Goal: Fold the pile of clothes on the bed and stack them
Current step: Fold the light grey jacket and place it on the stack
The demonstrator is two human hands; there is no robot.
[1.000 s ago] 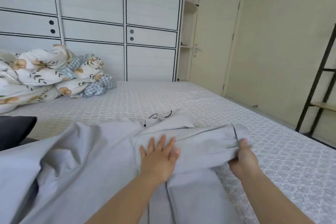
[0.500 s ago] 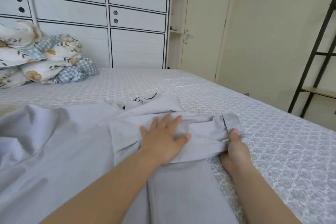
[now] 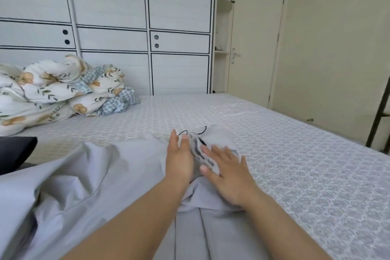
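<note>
A light grey garment (image 3: pixel 109 177) lies spread over the near part of the bed (image 3: pixel 295 154), wrinkled on the left. Its far end is folded into a small bundle with a black drawstring (image 3: pixel 202 132) showing at the top. My left hand (image 3: pixel 179 158) lies with straight fingers on the left side of that bundle. My right hand (image 3: pixel 228 175) lies flat, fingers spread, on the bundle's right side. Both hands press the fabric and grip nothing.
A crumpled floral and checked duvet (image 3: pixel 57 88) is heaped at the far left of the bed. A dark cushion (image 3: pixel 14 152) sits at the left edge. A white wardrobe (image 3: pixel 118 27) and a closed door (image 3: pixel 255 44) stand behind; a black shelf frame (image 3: pixel 379 107) at right.
My right hand let go of the sleeve end it pinched and now lies flat on the bundle. The folded part has been pushed inward and is narrower. My left hand moved up and left.
</note>
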